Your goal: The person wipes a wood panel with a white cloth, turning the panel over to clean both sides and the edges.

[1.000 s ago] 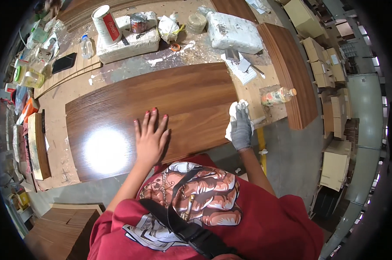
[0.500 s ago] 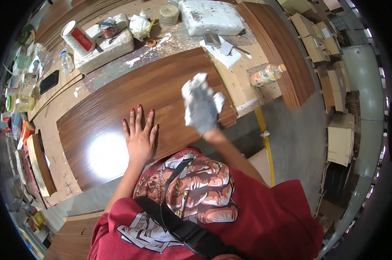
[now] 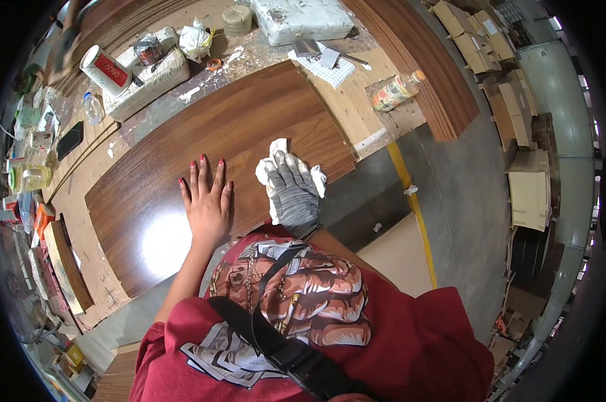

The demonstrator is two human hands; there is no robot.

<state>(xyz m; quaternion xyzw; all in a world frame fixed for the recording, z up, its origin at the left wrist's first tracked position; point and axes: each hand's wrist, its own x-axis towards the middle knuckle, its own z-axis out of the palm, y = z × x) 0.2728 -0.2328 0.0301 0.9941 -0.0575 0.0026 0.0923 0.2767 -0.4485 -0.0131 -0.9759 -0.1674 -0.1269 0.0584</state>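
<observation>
A brown wood-grain panel (image 3: 243,114) lies flat on the worktable in front of me. My bare left hand (image 3: 208,208) rests flat on its near part, fingers stretched out and slightly apart. My right hand (image 3: 295,201), in a grey glove, presses a crumpled white cloth (image 3: 279,149) onto the panel near its front right edge. The cloth sticks out past the fingertips and on both sides of the hand. Bright light reflects off the panel to the left of my left hand.
Beyond the panel are a white-and-red cup (image 3: 108,72), a foam block (image 3: 149,84) and an orange tape roll (image 3: 214,64). A bottle (image 3: 397,91) lies at the right, near stacked brown boards (image 3: 417,60). A phone (image 3: 70,140) lies left. Another person's arm (image 3: 63,53) shows far left.
My right hand with the cloth has moved left and nearer to me across the panel. My left hand stays flat in place. Another person's arm has appeared at the far left.
</observation>
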